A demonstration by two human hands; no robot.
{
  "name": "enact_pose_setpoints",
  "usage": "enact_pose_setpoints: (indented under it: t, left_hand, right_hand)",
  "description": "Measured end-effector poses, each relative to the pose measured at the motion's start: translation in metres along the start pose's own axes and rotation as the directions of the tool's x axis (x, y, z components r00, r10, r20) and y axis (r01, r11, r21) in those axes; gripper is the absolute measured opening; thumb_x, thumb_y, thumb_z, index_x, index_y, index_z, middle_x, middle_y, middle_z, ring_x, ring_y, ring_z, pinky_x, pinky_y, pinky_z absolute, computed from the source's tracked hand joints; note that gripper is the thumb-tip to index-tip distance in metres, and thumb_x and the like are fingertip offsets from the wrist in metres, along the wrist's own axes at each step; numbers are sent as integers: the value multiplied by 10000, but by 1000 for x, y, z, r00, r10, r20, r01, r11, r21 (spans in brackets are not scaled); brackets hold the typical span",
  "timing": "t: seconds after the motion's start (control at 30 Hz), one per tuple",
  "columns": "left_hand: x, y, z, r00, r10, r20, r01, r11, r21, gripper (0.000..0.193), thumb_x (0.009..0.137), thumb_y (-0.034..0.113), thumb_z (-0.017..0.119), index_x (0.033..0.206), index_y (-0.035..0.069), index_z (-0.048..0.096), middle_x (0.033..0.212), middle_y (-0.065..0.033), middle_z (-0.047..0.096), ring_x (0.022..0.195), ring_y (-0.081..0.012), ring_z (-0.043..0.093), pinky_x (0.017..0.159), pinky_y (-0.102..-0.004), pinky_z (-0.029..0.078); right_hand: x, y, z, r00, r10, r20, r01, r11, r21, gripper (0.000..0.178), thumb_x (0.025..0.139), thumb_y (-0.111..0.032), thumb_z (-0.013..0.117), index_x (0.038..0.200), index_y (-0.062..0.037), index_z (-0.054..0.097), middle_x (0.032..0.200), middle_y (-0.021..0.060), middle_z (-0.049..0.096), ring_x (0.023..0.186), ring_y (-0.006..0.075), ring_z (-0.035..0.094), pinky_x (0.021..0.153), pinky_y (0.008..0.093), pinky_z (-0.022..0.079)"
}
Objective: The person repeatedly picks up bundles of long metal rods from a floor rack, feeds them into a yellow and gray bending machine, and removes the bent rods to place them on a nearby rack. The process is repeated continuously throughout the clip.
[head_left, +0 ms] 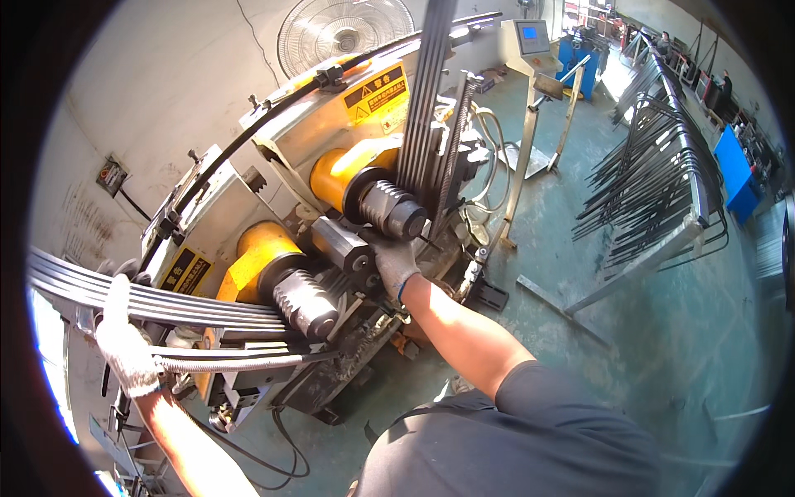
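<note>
My left hand (124, 344), in a whitish work glove, is closed round several long parallel metal bars (207, 308) at the left. The bars run to the left ribbed steel roller (305, 300) of a bending machine. My right hand (392, 263), in a grey glove, reaches in between the dark central steel block (341, 243) and the right ribbed roller (392, 209). Its fingers are mostly hidden there, so what they touch or hold does not show. Beyond the right roller, more parallel bars (424, 99) rise steeply upward.
Yellow housings (335, 180) sit behind the rollers. A control box (530, 45) with a lit screen stands beyond the machine. At the right, a rack (662, 178) carries many bent dark rods. A large fan (344, 37) is by the wall, and cables (290, 464) loop across the floor.
</note>
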State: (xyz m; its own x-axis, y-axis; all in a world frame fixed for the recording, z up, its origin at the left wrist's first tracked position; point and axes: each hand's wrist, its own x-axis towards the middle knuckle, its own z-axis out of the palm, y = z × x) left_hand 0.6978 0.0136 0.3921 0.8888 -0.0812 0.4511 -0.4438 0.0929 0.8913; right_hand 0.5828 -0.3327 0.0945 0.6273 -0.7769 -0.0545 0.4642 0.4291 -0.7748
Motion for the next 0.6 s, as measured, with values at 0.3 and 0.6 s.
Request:
enact_pose_setpoints:
  t: [0.3, 0.6]
  left_hand:
    - [30, 29, 91, 931, -116, 346, 52, 981, 187, 477, 1024, 40, 772, 1451, 16, 561, 1076, -143, 758, 934, -232, 747, 832, -361, 629]
    - [20, 22, 87, 938, -53, 343, -5, 986, 166, 429, 1042, 120, 783, 1433, 37, 629, 1037, -85, 762, 921, -179, 739, 784, -295, 598]
  right_hand:
    - [4, 13, -5, 998, -27, 51, 28, 999, -29, 407, 986, -125, 838, 1356, 14, 743, 1219, 99, 795, 1015, 197, 776, 858, 375, 628]
    - [5, 11, -7, 994, -42, 103, 47, 998, -47, 368, 973, -166, 867, 1293, -12, 771, 1137, 71, 791, 958, 186, 757, 811, 362, 600]
